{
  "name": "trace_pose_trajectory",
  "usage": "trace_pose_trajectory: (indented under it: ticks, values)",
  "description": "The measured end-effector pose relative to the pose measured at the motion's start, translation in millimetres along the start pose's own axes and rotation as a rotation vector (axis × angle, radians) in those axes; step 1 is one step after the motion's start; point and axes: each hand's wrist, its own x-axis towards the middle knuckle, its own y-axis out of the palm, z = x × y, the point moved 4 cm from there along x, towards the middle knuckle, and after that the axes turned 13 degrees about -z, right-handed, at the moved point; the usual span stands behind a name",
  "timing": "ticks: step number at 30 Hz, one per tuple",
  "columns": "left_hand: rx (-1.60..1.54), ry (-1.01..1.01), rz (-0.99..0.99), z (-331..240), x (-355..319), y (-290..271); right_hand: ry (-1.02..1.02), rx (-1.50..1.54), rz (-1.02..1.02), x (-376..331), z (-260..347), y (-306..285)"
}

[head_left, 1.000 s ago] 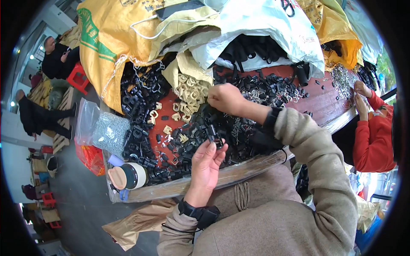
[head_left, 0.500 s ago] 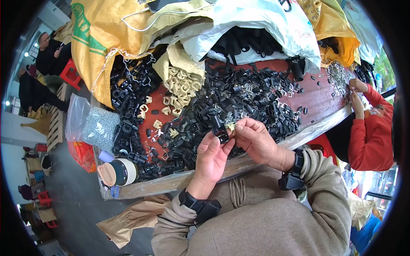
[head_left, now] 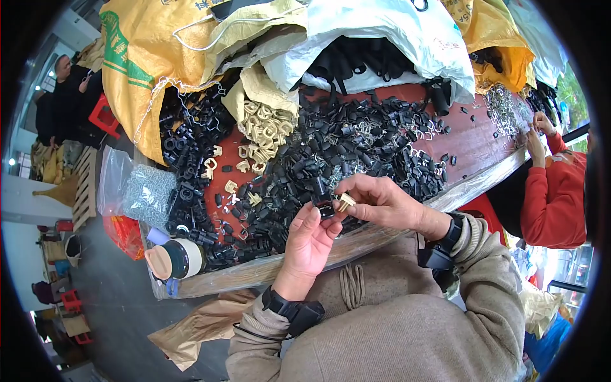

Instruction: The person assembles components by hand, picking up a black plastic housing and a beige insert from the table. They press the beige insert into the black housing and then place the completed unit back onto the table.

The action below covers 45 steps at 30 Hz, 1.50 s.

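Note:
My left hand (head_left: 307, 239) grips a black plastic fitting (head_left: 323, 198), a short tube-like part, between thumb and fingers. Close beside it, my right hand (head_left: 382, 205) pinches a small cream-coloured plastic clip (head_left: 345, 202) between thumb and forefinger. The two parts are held apart by a small gap, above the table's near edge. Behind them spreads a heap of small black plastic pieces (head_left: 356, 140) mixed with metal wire loops. More cream clips (head_left: 270, 124) spill out of a beige sack left of the heap.
Black fittings (head_left: 184, 153) pile up at the left, by a bag of screws (head_left: 148, 191) and a lidded jar (head_left: 181, 258). Yellow sack (head_left: 137, 63) and white sack (head_left: 375, 28) stand at the back. A wooden rail (head_left: 254, 270) edges the table. A co-worker in red (head_left: 554, 204) handles metal pieces at right.
My right hand has turned and drawn the cream clip slightly away from the black fitting, so the clip shows more fully. My left hand has shifted slightly, still holding the fitting.

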Motion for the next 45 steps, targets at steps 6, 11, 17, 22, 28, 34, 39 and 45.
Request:
trace_pose_trajectory:
  ticks: [6, 11, 17, 22, 28, 34, 39, 45]
  values:
    - [-0.024, -0.005, -0.051, 0.3, -2.3, 0.4, 0.034, 0.005, 0.101, -7.8, 8.0, -3.1]
    - [0.029, -0.003, -0.042, 0.1, -5.3, 2.0, 0.001, -0.141, 0.06, -7.2, 11.6, -5.0]
    - [0.185, 0.049, -0.093, 2.7, -7.3, -0.3, -0.008, 0.054, 0.015, -3.5, 23.5, 0.8]
    - [0.145, 0.033, -0.082, 7.4, -8.9, 0.1, -0.05, 0.068, -0.023, -2.2, 21.6, 9.1]
    - [0.121, 0.021, -0.078, 8.7, -9.8, 2.5, -0.025, 0.122, -0.063, -4.0, 11.3, 12.2]
    - [0.135, -0.022, -0.066, 8.4, -8.2, 4.6, 0.067, 0.092, -0.096, -7.9, 7.5, 9.2]
    - [0.201, -0.027, -0.105, 1.3, -8.6, 1.3, -0.051, -0.504, -0.174, -8.4, 26.1, -21.8]
    - [0.166, -0.034, -0.091, -0.1, -5.1, 1.3, -0.344, -1.215, -0.589, -20.6, 15.0, -91.1]
